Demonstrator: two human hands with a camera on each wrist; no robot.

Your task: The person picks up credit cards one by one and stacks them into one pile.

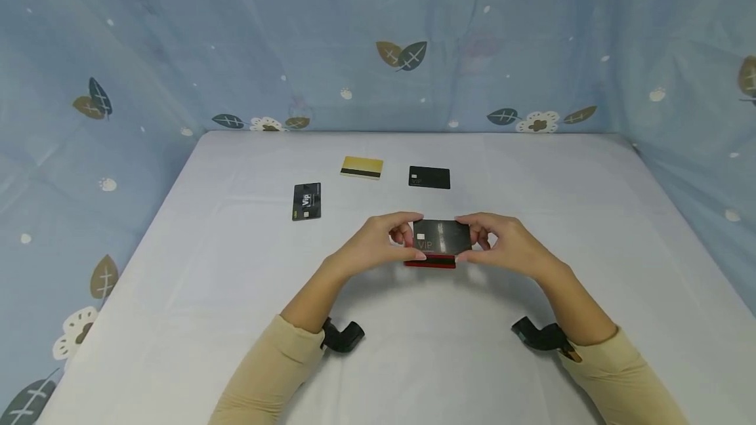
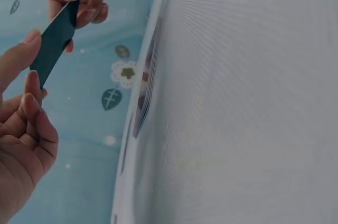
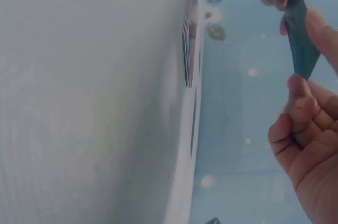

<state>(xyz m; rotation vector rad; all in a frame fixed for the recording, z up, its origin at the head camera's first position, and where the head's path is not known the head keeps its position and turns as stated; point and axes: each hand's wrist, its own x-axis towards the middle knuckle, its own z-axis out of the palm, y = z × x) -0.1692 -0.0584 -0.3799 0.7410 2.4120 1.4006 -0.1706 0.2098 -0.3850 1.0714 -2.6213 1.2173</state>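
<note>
Pinched card [image 1: 443,237] bridges left fingers [image 1: 403,218] and right fingers [image 1: 481,219].

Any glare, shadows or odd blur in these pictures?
Head view: a bright glare streak on the held card, soft shadows on the table; left wrist view: dim, fine ripple lines across the table; right wrist view: dim, curtain pattern blurry.

A blue curtain [image 1: 331,12] encloses this tabletop workspace [image 1: 437,359].
</note>
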